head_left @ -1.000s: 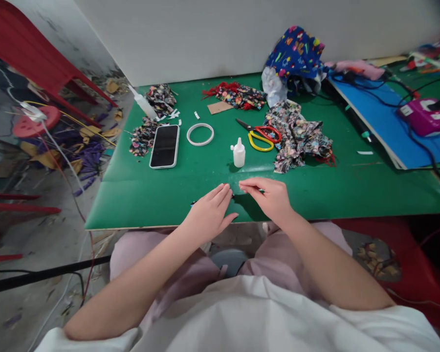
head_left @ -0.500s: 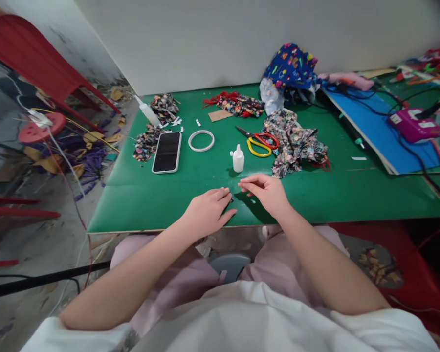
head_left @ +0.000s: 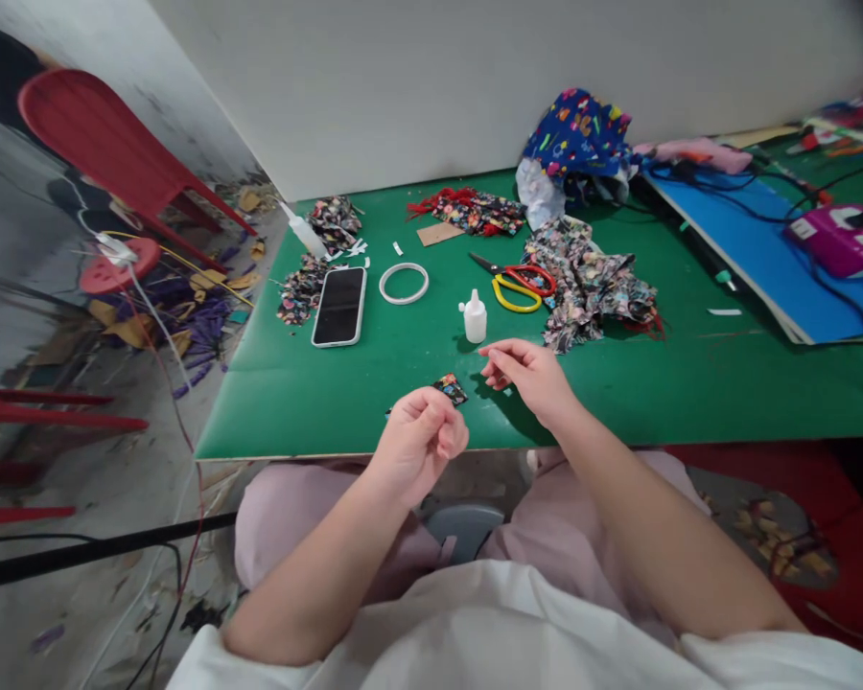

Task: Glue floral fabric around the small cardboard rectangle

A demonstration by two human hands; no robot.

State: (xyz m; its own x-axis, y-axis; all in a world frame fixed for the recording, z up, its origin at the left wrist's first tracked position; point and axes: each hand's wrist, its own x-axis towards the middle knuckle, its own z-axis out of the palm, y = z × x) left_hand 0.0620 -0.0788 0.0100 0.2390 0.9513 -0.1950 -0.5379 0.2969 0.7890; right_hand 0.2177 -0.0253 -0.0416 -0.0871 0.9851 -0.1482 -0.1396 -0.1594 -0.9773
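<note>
A small piece of dark floral fabric lies near the front edge of the green table, partly covered by my left hand. That hand is raised over the edge, its fingers curled in against the thumb, and no object shows in it. My right hand is just right of the fabric, thumb and fingertips pinched together; whatever they may hold is too small to make out. Behind the hands stands a white dropper bottle with its cap hanging at the side. Scissors with red and yellow handles lie beyond it.
On the table are a phone, a white ring of tape, another nozzle bottle and a heap of gathered floral fabric. A blue board with cables and a purple device occupies the right.
My left hand has lifted off the fabric piece, pulled back toward me and curled its fingers, uncovering the fabric. The right hand keeps its pinch. The view has shifted slightly left.
</note>
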